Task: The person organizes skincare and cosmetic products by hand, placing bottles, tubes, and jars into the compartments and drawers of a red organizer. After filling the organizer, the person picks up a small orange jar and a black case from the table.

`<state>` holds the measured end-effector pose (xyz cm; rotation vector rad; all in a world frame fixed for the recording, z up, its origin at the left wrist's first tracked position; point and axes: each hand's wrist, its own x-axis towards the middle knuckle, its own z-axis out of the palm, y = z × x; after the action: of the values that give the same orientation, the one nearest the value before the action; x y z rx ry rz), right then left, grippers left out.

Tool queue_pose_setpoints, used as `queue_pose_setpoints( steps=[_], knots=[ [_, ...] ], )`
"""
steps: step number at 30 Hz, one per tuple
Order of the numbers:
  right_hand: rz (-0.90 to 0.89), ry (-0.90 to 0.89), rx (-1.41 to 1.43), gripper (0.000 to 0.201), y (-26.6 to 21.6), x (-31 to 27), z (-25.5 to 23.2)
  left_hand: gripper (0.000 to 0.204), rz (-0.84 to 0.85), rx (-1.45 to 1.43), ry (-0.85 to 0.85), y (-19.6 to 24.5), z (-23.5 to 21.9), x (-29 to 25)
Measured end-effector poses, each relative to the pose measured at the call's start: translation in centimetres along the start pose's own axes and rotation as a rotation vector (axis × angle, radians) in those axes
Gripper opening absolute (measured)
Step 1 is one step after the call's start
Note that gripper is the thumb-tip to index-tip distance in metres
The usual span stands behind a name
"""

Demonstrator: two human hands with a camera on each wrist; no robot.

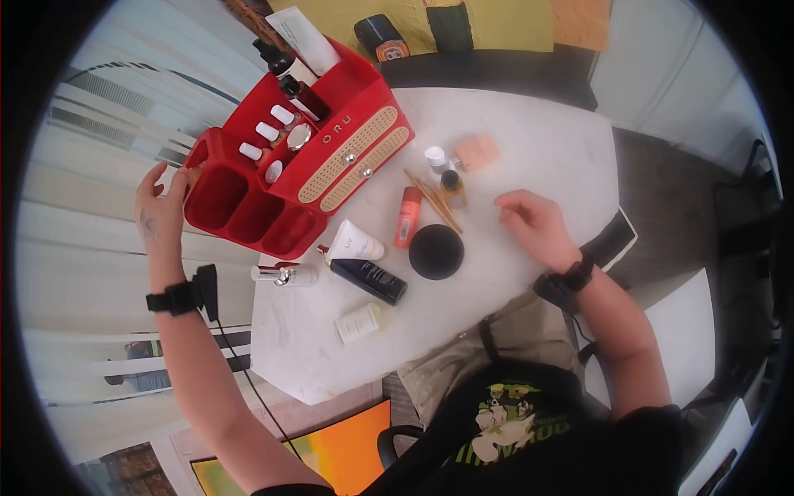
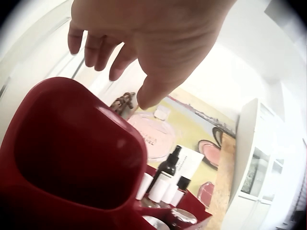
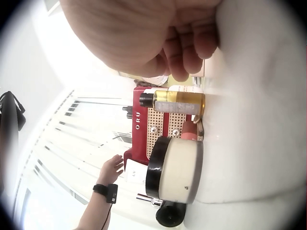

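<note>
My left hand [image 1: 163, 211] is beside the left end of the red organizer [image 1: 285, 194], its fingers spread and a fingertip at the rim. In the left wrist view the hand [image 2: 153, 43] hangs over the organizer's compartment [image 2: 79, 143] and grips nothing. My right hand [image 1: 536, 225] is over the white table [image 1: 529, 149], loosely curled and empty. In the right wrist view, that hand [image 3: 148, 38] is near an amber bottle [image 3: 178, 101]; a black-lidded jar [image 3: 180, 170] stands farther off. White-capped bottles [image 1: 283, 114] and dark pump bottles [image 1: 306, 97] stand in the organizer.
On the table are a coral tube [image 1: 407, 219], thin sticks [image 1: 438, 202], a white tube [image 1: 354, 242], a dark bottle [image 1: 370, 279], a silver-capped bottle [image 1: 285, 274], a small pale bottle [image 1: 359, 323] and a peach box [image 1: 477, 154]. Curtains [image 1: 91, 248] hang at the left.
</note>
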<state>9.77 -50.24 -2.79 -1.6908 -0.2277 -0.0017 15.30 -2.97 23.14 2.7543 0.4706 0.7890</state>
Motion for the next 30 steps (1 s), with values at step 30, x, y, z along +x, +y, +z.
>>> queue_pose_setpoints(
  steps=[30],
  knots=[
    [-0.532,-0.072,-0.876,0.043,-9.7,15.1,-1.6,0.025,-0.331,-0.493,0.089,-6.5,8.2,-36.3]
  ],
)
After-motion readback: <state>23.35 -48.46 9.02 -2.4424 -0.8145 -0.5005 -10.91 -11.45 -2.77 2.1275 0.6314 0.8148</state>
